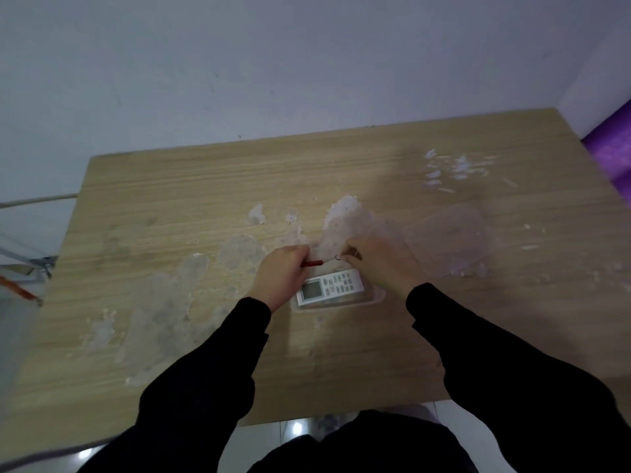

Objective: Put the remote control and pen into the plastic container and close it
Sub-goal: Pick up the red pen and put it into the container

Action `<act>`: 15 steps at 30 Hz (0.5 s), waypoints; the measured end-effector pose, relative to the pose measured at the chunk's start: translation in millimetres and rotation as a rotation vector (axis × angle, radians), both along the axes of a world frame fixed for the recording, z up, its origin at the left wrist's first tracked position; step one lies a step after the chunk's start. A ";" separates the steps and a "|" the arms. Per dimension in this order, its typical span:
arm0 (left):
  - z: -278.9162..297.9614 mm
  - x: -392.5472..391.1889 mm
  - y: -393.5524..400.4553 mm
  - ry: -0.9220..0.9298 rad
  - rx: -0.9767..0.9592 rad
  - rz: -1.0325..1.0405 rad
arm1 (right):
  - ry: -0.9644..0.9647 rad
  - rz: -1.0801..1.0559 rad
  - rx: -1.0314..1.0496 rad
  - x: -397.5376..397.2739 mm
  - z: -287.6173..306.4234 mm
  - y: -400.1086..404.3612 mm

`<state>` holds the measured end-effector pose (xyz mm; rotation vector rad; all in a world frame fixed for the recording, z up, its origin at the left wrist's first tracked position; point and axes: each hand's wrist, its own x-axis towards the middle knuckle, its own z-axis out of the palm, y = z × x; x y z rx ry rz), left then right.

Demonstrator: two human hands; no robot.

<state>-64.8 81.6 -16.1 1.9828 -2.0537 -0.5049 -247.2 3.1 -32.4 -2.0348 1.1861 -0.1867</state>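
Note:
A white remote control (329, 287) with a grey screen lies inside a clear plastic container (374, 298) at the middle of the wooden table (205, 199). Above the container's far edge, my left hand (280, 273) is closed around the red end of a thin pen (312, 263). My right hand (377, 264) pinches the pen's other end, where a small ring shows. The pen's middle is faint and blurred. A clear lid (447, 242) lies flat on the table to the right of my right hand.
The tabletop has pale worn patches around the container and white flecks at the far right. A wall runs behind the table. A purple surface (614, 155) sits past the right edge, and metal rails (30, 268) past the left edge.

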 end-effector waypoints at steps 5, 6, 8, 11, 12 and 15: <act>-14.3 -11.3 -11.1 -0.462 -0.001 -0.140 | 0.236 0.142 -0.330 11.0 -15.4 9.0; -17.7 -11.9 -12.3 -0.482 0.004 -0.132 | 0.250 0.134 -0.345 12.6 -16.8 9.3; -23.5 -11.8 -13.7 -0.481 0.016 -0.115 | 0.257 0.095 -0.320 14.7 -19.0 8.4; -26.5 -9.1 -10.7 -0.364 -0.038 -0.096 | 0.217 0.043 -0.256 14.3 -18.5 7.0; -26.5 -7.8 -6.3 -0.305 -0.085 -0.088 | 0.189 0.035 -0.237 12.0 -18.5 8.1; -28.1 -5.5 16.6 -0.141 -0.218 0.033 | 0.129 0.062 -0.181 -0.8 -17.9 16.5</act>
